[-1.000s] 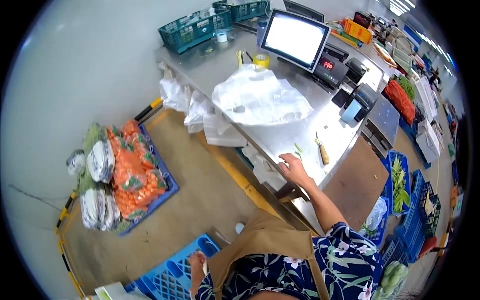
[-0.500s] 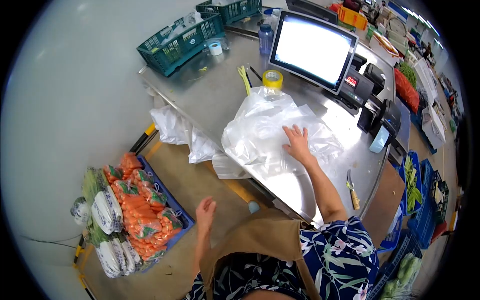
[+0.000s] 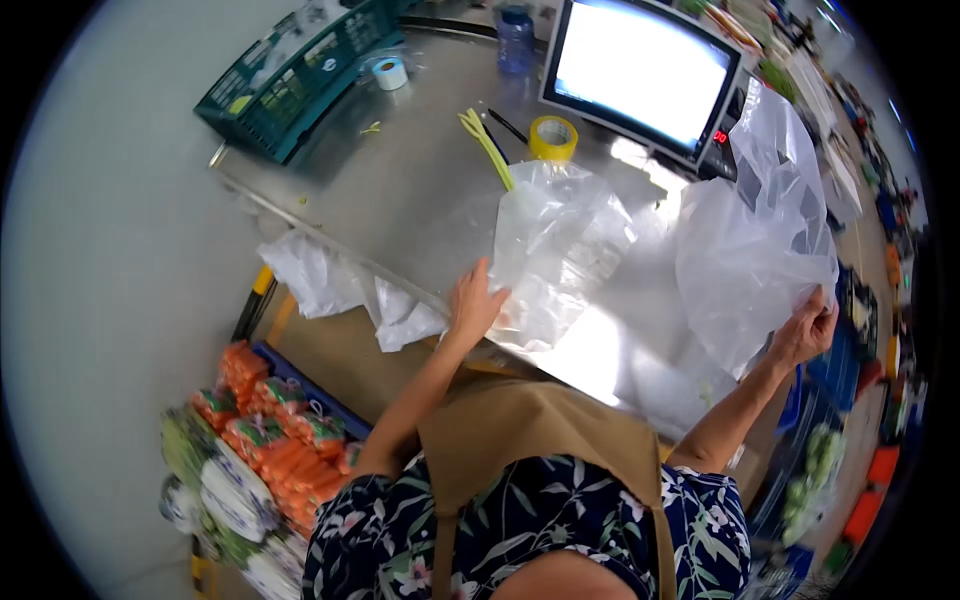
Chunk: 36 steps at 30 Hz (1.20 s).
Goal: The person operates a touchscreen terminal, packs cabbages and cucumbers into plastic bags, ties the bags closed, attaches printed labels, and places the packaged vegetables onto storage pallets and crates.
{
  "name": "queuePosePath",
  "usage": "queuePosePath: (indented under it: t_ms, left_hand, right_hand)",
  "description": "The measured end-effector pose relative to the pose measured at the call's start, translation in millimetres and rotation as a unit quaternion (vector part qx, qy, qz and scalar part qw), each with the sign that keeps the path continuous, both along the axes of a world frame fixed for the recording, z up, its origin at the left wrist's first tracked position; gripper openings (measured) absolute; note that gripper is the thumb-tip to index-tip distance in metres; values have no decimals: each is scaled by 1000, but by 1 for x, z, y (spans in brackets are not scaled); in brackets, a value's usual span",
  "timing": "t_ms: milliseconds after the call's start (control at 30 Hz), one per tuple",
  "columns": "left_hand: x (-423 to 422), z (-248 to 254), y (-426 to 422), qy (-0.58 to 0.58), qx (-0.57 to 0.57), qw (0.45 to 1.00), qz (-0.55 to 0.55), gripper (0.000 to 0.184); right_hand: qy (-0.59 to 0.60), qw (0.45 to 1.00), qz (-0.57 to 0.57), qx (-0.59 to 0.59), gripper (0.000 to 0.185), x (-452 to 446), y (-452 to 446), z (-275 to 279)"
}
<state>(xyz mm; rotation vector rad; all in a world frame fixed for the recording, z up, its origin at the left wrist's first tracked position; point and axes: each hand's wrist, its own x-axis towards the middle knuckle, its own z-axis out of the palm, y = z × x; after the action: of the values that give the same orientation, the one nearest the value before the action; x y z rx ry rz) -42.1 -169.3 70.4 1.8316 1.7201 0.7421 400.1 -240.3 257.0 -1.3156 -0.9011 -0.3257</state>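
Head view. Right hand point(image 3: 806, 330): fingers closed, gripping a translucent plastic bag point(image 3: 752, 245) near its lower right corner; bag spread out in the air, right of the monitor point(image 3: 640, 78). Left hand point(image 3: 476, 303): nothing in its grasp, fingers parted, at the near edge of the worktop point(image 3: 400, 215). It lies against the left margin of a second plastic bag point(image 3: 562, 240); whether fingertips press on it, cannot tell.

Progress, judged from the present layout: one bag separated, bare metal visible between the two; it looks unfilled. Remaining: second bag, flat on the worktop, not picked up. Beyond it, a yellow tape roll point(image 3: 553, 138) and pale green stalks point(image 3: 487, 148), neither in hand.
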Motion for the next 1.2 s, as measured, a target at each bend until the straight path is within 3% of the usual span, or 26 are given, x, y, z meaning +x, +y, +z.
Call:
queuePosePath:
  t_ms: [100,200,333,433,500,567,633,667,700,767,800,833,867,900,933,967,1033,1067,1100,1167,1200]
  left_hand:
    - [-22,-26,53,-182,-149,971,-40,43]
    - [-35,-21,96,-267,-153,949,-66,40]
    - [-29,-1,103,-93,-187,965,-159,38]
    - [-14,-40,96,-84,-191,953,-220,38]
    - [-5,-29,88,-214,-204,930,-217,35]
    - [8,-13,87,-220,-221,922,-232,45]
    - [18,11,85,-108,-83,971,-194,58]
    - [20,23,90,-53,-94,973,-205,71]
    - [24,21,92,-12,-80,976,-201,57]
    - [35,-9,103,17,-180,948,-263,38]
    - [36,-13,96,-60,-129,947,-288,25]
    - [40,1,91,-116,-102,930,-333,21]
    - [51,10,82,-250,-10,898,-361,18]
    - [48,60,79,-278,34,858,-430,14]
    - [50,88,77,-337,67,799,-493,8]
    - [57,104,75,-344,103,761,-541,6]
    - [61,128,68,-404,59,720,-561,8]
    - [64,120,70,-425,28,711,-560,9]
    - [68,107,77,-445,-1,700,-558,11]
    - [62,69,106,-187,-258,773,-549,16]
    - [54,40,110,-131,-220,816,-518,19]
  right_hand:
    - [-44,993,-81,-69,23,-35,-20,0]
    - [-67,976,-152,-138,21,-64,-15,-27]
    - [-100,930,-247,-252,22,-102,-5,-64]
    - [-115,902,-258,-326,22,-119,0,-97]
    - [-94,895,-262,-349,23,-133,2,-95]
    - [-42,900,-261,-347,25,-148,0,-86]
    - [-32,906,-253,-338,26,-150,1,-83]
    - [-27,909,-248,-334,27,-150,5,-81]
    - [-41,909,-240,-339,27,-154,11,-79]
    - [-66,906,-223,-354,28,-163,20,-72]
    - [-40,905,-214,-365,29,-164,24,-70]
    - [-80,911,-222,-338,31,-160,25,-71]
    - [-117,915,-230,-310,32,-152,25,-73]
    - [-153,916,-238,-284,33,-149,26,-76]
    - [-115,922,-224,-295,37,-160,29,-61]
    - [-132,920,-190,-317,37,-168,32,-52]
    - [-168,912,-122,-355,37,-175,42,-41]
    - [-13,939,22,-343,37,-149,41,-70]
    - [-36,883,74,-461,38,-148,49,-70]
    - [-82,719,171,-669,41,-156,69,-69]
    - [-73,690,203,-691,42,-169,78,-56]
